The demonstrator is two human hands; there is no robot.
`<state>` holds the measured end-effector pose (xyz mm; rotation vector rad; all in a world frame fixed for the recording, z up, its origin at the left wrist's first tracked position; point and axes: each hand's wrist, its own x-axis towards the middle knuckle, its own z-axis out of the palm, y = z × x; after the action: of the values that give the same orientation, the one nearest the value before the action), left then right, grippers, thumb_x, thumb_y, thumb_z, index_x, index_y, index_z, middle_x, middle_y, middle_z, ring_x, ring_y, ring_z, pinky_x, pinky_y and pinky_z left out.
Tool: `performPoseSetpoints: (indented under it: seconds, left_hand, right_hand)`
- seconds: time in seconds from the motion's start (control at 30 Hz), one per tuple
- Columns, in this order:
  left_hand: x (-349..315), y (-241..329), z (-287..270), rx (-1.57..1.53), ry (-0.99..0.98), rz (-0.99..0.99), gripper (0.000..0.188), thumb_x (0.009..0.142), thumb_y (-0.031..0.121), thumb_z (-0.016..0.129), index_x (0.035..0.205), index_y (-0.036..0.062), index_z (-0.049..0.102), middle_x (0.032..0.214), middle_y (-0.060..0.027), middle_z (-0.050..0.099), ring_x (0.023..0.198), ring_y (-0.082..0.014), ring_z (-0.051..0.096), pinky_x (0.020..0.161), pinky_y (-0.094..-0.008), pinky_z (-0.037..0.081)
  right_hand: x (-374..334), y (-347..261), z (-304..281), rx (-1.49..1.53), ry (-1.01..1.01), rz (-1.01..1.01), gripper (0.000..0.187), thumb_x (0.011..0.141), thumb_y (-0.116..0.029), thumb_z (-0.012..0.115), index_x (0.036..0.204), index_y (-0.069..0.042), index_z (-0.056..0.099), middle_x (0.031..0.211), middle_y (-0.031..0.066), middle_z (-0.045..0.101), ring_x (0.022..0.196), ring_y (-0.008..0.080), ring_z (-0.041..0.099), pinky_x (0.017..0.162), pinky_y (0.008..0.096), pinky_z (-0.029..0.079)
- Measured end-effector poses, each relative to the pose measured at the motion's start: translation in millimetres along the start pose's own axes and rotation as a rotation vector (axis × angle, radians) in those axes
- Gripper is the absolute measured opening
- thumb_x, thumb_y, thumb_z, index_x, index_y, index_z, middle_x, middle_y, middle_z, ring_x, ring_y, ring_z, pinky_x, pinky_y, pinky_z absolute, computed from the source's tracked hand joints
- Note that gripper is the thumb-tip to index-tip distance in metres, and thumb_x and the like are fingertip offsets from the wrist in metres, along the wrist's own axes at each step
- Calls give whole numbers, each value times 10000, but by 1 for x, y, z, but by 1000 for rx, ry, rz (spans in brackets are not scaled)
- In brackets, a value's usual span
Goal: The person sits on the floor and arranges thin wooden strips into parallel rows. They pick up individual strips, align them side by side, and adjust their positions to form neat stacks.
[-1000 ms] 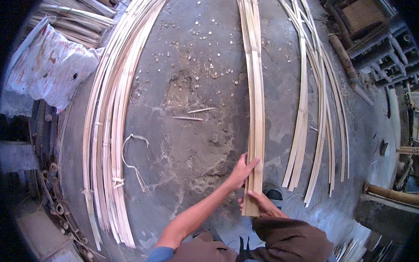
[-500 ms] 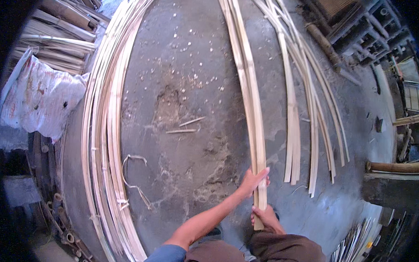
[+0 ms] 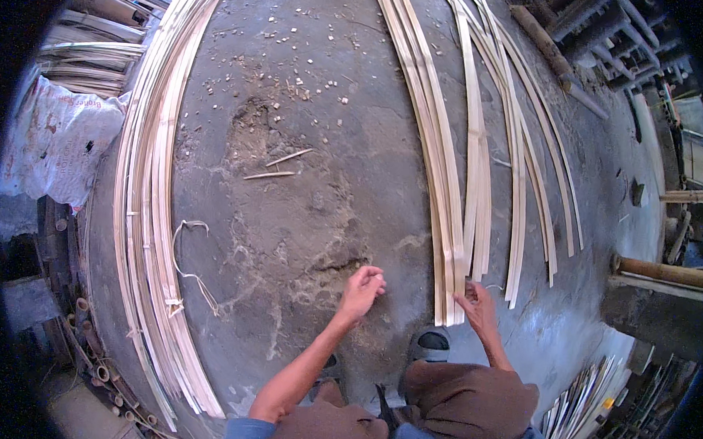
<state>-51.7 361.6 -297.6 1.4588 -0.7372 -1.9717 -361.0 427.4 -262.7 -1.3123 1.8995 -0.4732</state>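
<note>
Bundle (image 3: 448, 254) of long pale strips, flat, side by side: right of centre in the frame, near ends just short of a shoe (image 3: 432, 342), far ends running out past the top edge. Left hand (image 3: 362, 292): fingers loosely bent, nothing held, above the floor (image 3: 312, 226), apart from the bundle. Right hand (image 3: 478, 305): half open at the bundle's right edge, fingertips on it or just beside it; whether they pinch, I cannot tell. Handling, in my judgement: square the near ends with light pressure from both sides, slide rather than lift, and keep skin off the edges, which may be sharp. Obstacles: loose strips (image 3: 516, 225), fanned across the right, one group close alongside the bundle and likely to tangle with it; the shoe, crowding the near ends. Surroundings: sheaf (image 3: 165, 174), large, tied near its lower end, left; cord (image 3: 197, 277), looped beside it; two short sticks (image 3: 279, 173), centre left; chips (image 3: 292, 82), scattered, upper centre; floor, broken and rough mid-frame; sack (image 3: 60, 140), white, far left; slats (image 3: 585, 402), thin, lower right; log (image 3: 667, 271), far right.
</note>
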Motion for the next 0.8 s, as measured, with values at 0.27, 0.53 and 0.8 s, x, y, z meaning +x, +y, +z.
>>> performPoseSetpoints:
  seconds: [0.27, 0.53, 0.8]
  left_hand:
    - [-97, 4, 9, 292, 19, 113, 224, 1001, 142, 577, 1169, -4, 603, 943, -56, 677, 852, -128, 652, 787, -285, 534]
    - [-140, 37, 22, 677, -61, 146, 252, 990, 196, 623, 1165, 15, 621, 908, -73, 696, 842, -138, 653, 797, -306, 526]
    - [-94, 27, 68, 246, -269, 389, 409, 979, 175, 627, 1331, 11, 499, 1187, -108, 657, 1116, -188, 613, 985, -333, 484]
  right_hand:
    - [-1, 0, 0, -19, 110, -99, 253, 918, -177, 655, 1105, -11, 619, 1003, 194, 674, 926, 365, 665, 812, 434, 521]
    - [-3, -3, 2, 83, 251, -17, 242, 1021, -228, 562, 938, -6, 608, 704, 180, 586, 614, 293, 581, 598, 399, 470]
    - [-57, -72, 32, 316, 291, -357, 219, 1048, -213, 515, 955, -49, 625, 759, 136, 592, 680, 304, 619, 629, 408, 499]
